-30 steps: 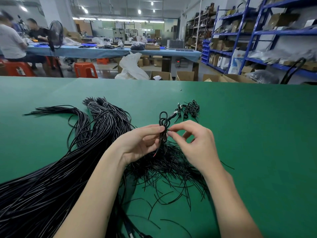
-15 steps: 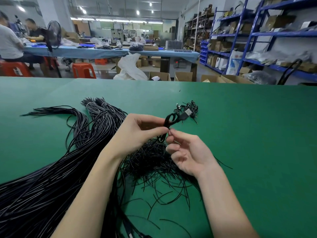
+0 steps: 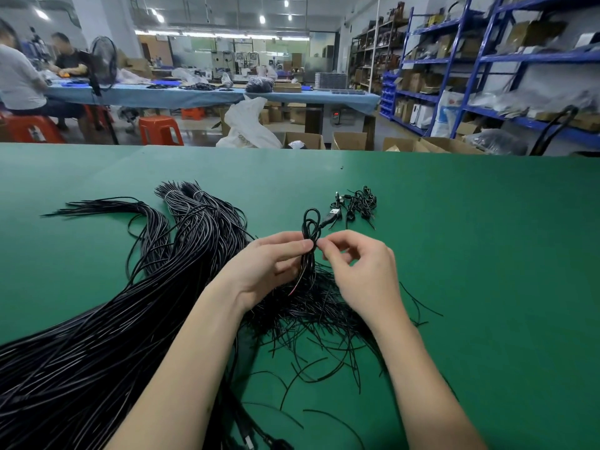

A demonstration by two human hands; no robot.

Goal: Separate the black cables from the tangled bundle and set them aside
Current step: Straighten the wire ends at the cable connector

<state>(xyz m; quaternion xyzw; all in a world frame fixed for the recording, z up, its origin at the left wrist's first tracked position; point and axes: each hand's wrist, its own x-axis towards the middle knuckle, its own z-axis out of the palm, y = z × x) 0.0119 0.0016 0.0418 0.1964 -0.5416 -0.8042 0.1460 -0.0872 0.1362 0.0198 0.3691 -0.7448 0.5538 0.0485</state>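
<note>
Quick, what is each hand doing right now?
Left hand: pinches the looped black cable.
Right hand: fingers curled, pinching the same cable just below its loop.

The large cable bundle [image 3: 97, 352] runs off the left and near edges; both forearms hide strands beneath them.

Bright overhead lighting, sharp centre, edges bowed.

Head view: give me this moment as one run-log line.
left hand: pinches coiled cable | right hand: pinches same coil | set-aside pile: on green table, beyond hands | big bundle: left
</note>
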